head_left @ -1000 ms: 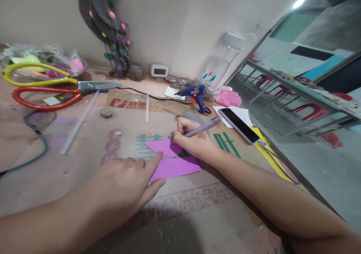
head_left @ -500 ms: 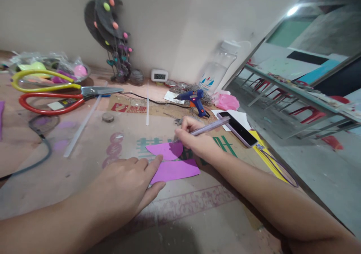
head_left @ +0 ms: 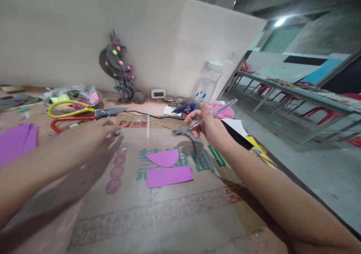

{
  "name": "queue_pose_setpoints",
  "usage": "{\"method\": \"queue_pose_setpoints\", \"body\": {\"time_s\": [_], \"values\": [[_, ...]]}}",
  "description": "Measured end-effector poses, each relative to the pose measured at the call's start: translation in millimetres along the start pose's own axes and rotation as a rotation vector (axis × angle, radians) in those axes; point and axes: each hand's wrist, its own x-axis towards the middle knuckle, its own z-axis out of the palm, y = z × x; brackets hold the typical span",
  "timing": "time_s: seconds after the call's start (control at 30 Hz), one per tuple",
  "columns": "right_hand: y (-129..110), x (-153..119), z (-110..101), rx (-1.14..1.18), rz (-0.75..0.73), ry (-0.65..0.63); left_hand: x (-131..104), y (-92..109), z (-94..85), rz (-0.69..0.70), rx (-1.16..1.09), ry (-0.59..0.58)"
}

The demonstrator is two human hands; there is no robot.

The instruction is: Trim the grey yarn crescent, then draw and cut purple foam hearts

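My left hand (head_left: pixel 103 135) is over the left part of the cardboard, its fingers bent around a small grey-brown disc (head_left: pixel 117 133); motion blurs the fingertips. My right hand (head_left: pixel 204 124) grips a pale purple pen (head_left: pixel 225 108), raised above the cardboard and tilted up to the right. A grey crescent-shaped felt piece (head_left: pixel 194 141) lies below that hand. Between the arms, a purple half-round piece (head_left: pixel 163 158) rests just above a purple rectangular strip (head_left: pixel 169 177), neither one touched.
Large scissors (head_left: pixel 73 114) with yellow and red handles lie at back left, near a bowl of wrapped materials (head_left: pixel 75 96). Purple sheets (head_left: pixel 18 141) are at far left. A blue glue gun (head_left: pixel 186 109), a water bottle (head_left: pixel 207 82) and a phone (head_left: pixel 237 133) stand or lie at right.
My left hand has left the purple pieces and moved left to the disc. My right hand has lifted the pen off the half-round piece, uncovering the grey crescent. The view has shifted.
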Motion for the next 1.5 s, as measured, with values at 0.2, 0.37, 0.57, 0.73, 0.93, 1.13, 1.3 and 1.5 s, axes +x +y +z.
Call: {"method": "queue_pose_setpoints", "body": {"time_s": [0.2, 0.37, 0.57, 0.73, 0.93, 1.13, 1.3, 1.5], "values": [[-6.2, -4.4, 2.9, -0.040, -0.042, -0.089, 17.9, -14.6, 19.0, -0.084, 0.168, -0.058], [-2.1, -6.2, 8.1, -0.021, -0.034, -0.154, 14.8, 16.1, 5.0, -0.061, 0.258, -0.087], [-7.6, -20.8, 35.2, -0.169, -0.053, -0.351, 15.2, 77.8, 11.7, 0.271, 0.115, -0.141], [-3.6, -26.1, 43.7, -0.160, -0.027, -0.449, 4.7, 98.1, 26.6, 0.327, 0.032, 0.008], [14.0, -22.2, 36.8, -0.376, -0.073, -0.362, -6.4, 73.5, 47.0, 0.349, -0.067, -0.034], [12.1, -28.3, 40.9, -0.500, -0.177, -0.458, -11.7, 66.2, 61.8, 0.462, -0.057, -0.061], [4.1, -29.2, 32.5, -0.620, -0.363, -0.636, -19.1, 68.9, 62.2, 0.470, 0.096, -0.149], [13.8, -37.0, 43.3, -0.800, -0.491, -0.582, -19.2, 81.0, 50.8, 0.431, 0.186, -0.174]]}}
